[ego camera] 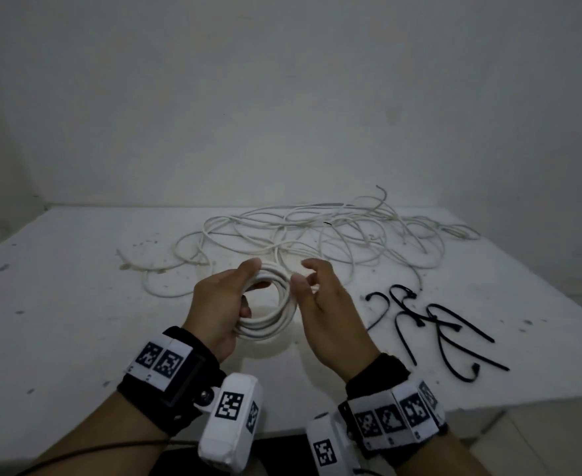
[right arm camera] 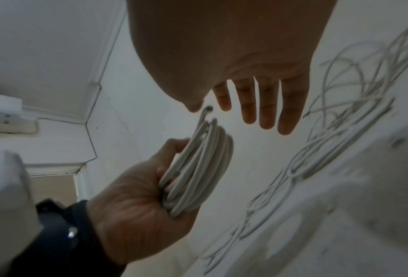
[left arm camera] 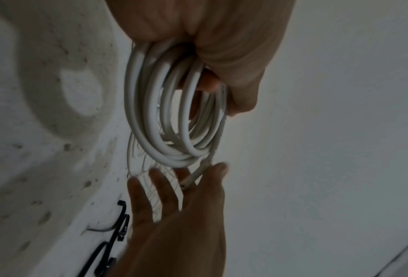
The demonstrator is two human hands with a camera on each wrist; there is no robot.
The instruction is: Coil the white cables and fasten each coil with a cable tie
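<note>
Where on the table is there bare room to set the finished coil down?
The table's left side, left of the left hand, is bare apart from specks. The near edge beneath the coil is free too. Loose cables crowd the back; cable ties fill the right.

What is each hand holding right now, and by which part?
The left hand grips the coiled white cable by the coil's left side, fingers through its centre. The right hand is open beside the coil's free end, holding nothing.
</note>
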